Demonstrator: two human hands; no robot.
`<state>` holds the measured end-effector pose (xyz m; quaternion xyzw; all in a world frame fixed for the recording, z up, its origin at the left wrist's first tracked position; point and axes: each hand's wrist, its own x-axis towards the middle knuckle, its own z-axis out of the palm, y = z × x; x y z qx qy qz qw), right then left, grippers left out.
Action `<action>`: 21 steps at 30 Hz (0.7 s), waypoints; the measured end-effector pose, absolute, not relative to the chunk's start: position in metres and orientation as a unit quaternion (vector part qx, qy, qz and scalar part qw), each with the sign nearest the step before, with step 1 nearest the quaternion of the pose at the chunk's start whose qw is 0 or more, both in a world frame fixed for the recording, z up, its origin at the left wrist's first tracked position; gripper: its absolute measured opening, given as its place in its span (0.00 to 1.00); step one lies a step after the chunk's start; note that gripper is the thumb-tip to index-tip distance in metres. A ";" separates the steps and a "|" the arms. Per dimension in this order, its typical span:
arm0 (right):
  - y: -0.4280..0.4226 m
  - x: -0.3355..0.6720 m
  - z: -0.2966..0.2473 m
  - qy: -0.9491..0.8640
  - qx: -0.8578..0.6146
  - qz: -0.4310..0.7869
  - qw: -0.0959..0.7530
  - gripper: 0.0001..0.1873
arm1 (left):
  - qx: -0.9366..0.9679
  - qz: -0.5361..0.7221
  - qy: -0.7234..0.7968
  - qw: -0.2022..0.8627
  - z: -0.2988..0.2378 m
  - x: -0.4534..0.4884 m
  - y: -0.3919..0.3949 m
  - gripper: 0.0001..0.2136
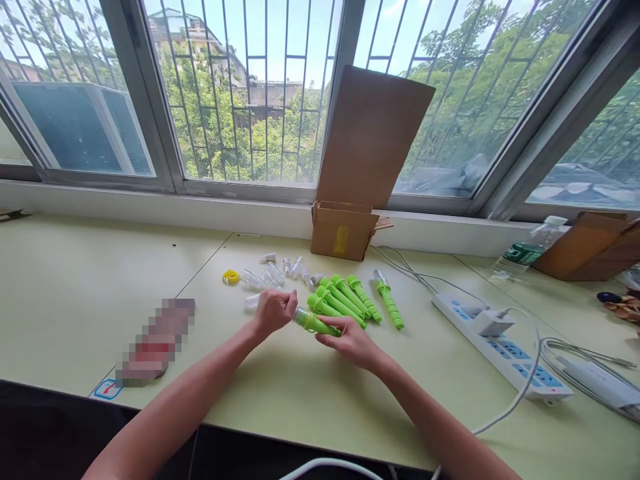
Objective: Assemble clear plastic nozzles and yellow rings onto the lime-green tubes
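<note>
My right hand (350,341) grips the body of a light-green plastic tube (314,323) held just above the table. My left hand (276,311) is closed at the tube's other end, around its clear plastic cap (299,315); the fingers hide most of this cap. Just beyond my hands lies a row of several like green tubes (345,297) with threaded ends. One more green tube (389,301), with a clear cap on it, lies apart to their right. Several loose clear caps (273,273) are scattered behind my left hand.
Yellow rings (231,276) lie left of the caps. A cardboard box (345,230) stands against the windowsill. On the right are a power strip (500,347) with cables and a plastic bottle (530,248). A blurred-out object (157,343) lies on the left.
</note>
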<state>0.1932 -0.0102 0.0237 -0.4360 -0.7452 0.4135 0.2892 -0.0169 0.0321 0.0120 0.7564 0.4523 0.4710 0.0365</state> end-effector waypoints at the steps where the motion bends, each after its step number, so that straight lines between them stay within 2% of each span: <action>1: -0.009 0.195 0.026 -0.740 -0.425 0.443 0.274 0.20 | 0.761 0.469 0.446 0.031 0.011 -0.016 0.031 0.27; 6: -0.006 0.204 0.030 -0.691 -0.424 0.555 0.187 0.24 | 0.780 0.473 0.409 -0.003 0.011 -0.014 0.027 0.25; 11: -0.007 0.208 0.037 -0.653 -0.411 0.615 0.161 0.23 | 0.800 0.483 0.354 -0.050 0.015 -0.015 0.023 0.23; 15: -0.008 0.211 0.041 -0.638 -0.383 0.655 0.133 0.22 | 0.814 0.483 0.296 -0.127 0.020 -0.016 0.017 0.19; 18: -0.008 0.207 0.037 -0.657 -0.388 0.629 0.147 0.22 | 0.816 0.478 0.274 -0.175 0.022 -0.020 0.017 0.18; 21: -0.010 0.198 0.029 -0.701 -0.410 0.550 0.195 0.21 | 0.810 0.479 0.280 -0.192 0.023 -0.024 0.023 0.17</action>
